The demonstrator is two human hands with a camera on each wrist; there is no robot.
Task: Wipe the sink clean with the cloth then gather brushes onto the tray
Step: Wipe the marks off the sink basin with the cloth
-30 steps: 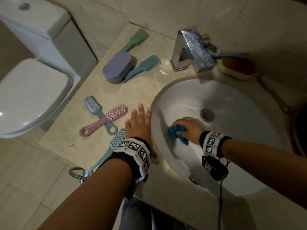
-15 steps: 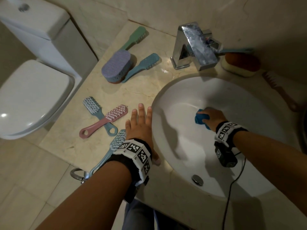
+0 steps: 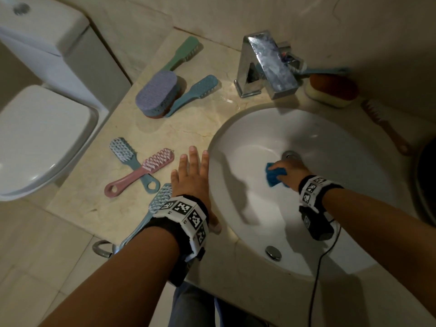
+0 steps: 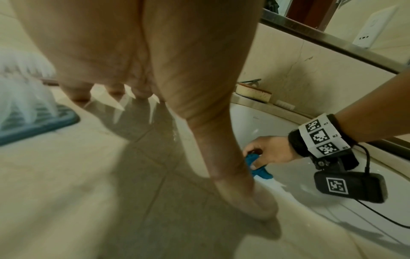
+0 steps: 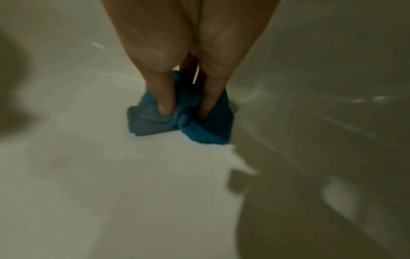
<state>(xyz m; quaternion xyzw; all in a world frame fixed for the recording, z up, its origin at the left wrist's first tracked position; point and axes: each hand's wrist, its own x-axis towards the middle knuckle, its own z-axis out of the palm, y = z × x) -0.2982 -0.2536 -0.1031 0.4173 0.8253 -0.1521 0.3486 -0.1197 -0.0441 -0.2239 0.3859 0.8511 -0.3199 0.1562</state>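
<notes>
My right hand (image 3: 291, 171) grips a crumpled blue cloth (image 3: 272, 177) and presses it on the floor of the white sink (image 3: 247, 128), just in front of the drain (image 3: 291, 154). In the right wrist view the fingers (image 5: 164, 91) dig into the cloth (image 5: 199, 129). My left hand (image 3: 191, 178) lies flat and open on the counter beside the sink's left rim. Brushes lie on the counter: a light blue brush (image 3: 125, 154) crossed with a pink brush (image 3: 151, 168), another blue brush (image 3: 160, 199) partly under my left wrist, and purple (image 3: 157, 93), teal (image 3: 195, 93) and green (image 3: 181, 55) brushes farther back.
A chrome faucet (image 3: 269, 64) stands behind the sink, with an orange-topped scrubber (image 3: 330, 90), a blue-handled brush (image 3: 325, 71) and a pink brush (image 3: 384, 126) to its right. A toilet (image 3: 40, 133) stands left of the counter. A dark round object (image 3: 427, 180) shows at the right edge.
My right hand has swept the cloth from the basin's left front wall toward the drain. The left hand has stayed flat on the counter.
</notes>
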